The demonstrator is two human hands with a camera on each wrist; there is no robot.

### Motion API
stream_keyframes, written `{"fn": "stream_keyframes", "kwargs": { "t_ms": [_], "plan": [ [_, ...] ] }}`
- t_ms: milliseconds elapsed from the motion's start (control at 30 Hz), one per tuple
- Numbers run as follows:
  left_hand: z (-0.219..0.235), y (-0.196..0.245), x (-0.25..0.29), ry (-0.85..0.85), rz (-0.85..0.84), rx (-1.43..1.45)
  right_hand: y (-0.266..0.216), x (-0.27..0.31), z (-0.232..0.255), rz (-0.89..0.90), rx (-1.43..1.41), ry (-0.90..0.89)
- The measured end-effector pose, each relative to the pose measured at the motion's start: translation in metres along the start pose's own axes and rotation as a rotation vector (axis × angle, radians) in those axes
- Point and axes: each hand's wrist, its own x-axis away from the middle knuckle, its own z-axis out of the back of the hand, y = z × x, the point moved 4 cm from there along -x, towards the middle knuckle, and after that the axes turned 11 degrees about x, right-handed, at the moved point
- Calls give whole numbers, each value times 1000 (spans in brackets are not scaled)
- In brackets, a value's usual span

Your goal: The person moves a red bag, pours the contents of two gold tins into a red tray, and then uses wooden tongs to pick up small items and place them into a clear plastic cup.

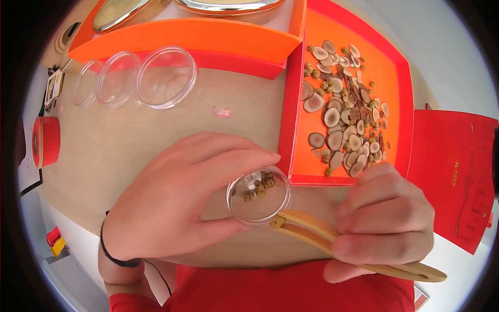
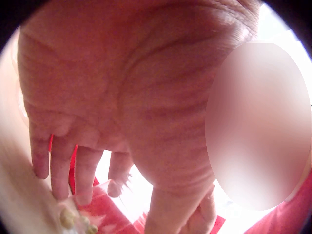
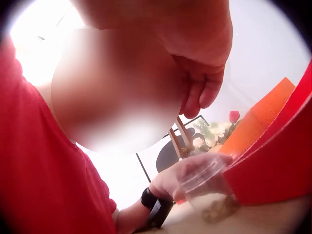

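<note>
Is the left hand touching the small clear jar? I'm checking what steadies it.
Touching: the head view shows the left hand with fingers and thumb curled round the clear jar.

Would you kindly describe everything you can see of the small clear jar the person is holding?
The small clear jar looks like transparent plastic, round, open at the top, no lid on it. It stands upright on the pale wooden table, just in front of the red tray. A few small brownish buds lie in its bottom. The left hand grips it, fingers and thumb round its wall. The tips of wooden tongs, held by the right hand, reach its rim.
</note>
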Motion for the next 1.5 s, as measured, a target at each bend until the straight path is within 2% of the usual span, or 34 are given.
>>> {"fn": "stream_keyframes", "kwargs": {
  "t_ms": [133, 333, 433, 567, 600, 867, 1333, 1500],
  "plan": [
    [-1, 0, 1, 7, 1, 2, 2, 1, -4, -29, -6, -38],
    [-1, -1, -1, -3, -3, -13, 8, 2, 27, -73, 115, -71],
    [0, 3, -4, -15, 1, 7, 17, 3, 52, -219, 202, -124],
    [-1, 3, -5, -13, 12, 28, 27, 15, 53, -532, 249, -127],
    [-1, 4, -6, -11, 20, 31, 29, 17, 51, -549, 245, -159],
    [-2, 1, -6, -9, 34, 12, 43, 26, 48, -484, 137, -365],
    [-2, 0, -5, -15, 42, 19, 43, 24, 38, -462, 127, -374],
    [-2, 2, -5, -8, 34, 12, 41, 23, 41, -445, 165, -290]
  ]
}}
